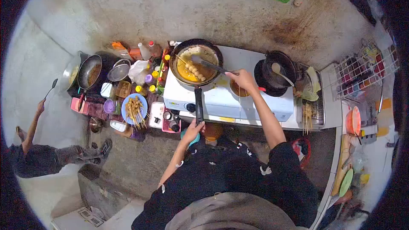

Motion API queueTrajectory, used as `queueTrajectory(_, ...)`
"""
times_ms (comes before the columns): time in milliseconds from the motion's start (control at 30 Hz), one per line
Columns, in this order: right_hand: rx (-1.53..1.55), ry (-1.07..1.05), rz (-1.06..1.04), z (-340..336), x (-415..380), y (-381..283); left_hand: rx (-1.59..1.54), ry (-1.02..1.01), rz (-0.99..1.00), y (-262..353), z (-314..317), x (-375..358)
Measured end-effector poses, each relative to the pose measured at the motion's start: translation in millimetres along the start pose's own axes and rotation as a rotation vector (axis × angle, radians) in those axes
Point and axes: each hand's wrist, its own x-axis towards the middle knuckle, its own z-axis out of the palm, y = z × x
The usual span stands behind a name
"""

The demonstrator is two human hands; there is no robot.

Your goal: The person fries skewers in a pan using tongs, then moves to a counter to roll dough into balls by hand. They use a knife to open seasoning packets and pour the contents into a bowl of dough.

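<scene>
Stained wall (243,19) on far side, white stove (240,59) in front. Skewer (196,72) w/ round pcs lies in frying pan (217,54), left of R hand (243,81), long axis far-left to near-right. R hand, the nearer one, grips dark utensil (209,64); L hand (194,131) wraps pan handle (199,102), near side.

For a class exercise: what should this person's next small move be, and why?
Probably roll the skewered balls over with the dark utensil: the right hand holds it close to them in the frying pan, whose handle the left hand grips.
</scene>
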Motion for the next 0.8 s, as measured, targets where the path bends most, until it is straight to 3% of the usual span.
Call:
queueTrajectory(167,0.027,0.054,-0.098,10,10,10,-0.032,-0.008,0.019,-3,1,0)
queueTrajectory(300,0.043,-0.006,-0.068,18,23,21,0.011,0.004,0.012,1,2,2)
queueTrajectory(400,0.107,0.077,-0.076,17,17,16,0.014,0.009,0.004,0,1,1)
queueTrajectory(500,-0.026,0.021,-0.074,11,14,13,0.008,0.003,-0.002,0,1,2)
queueTrajectory(567,0.150,0.036,-0.069,13,13,16,0.013,0.019,-0.016,3,2,1)
queueTrajectory(700,0.001,0.079,-0.085,-1,0,13,0.003,0.000,-0.001,2,0,-1)
queueTrajectory(800,0.083,-0.058,-0.038,-8,-2,16,-0.012,-0.002,-0.004,-2,0,2)
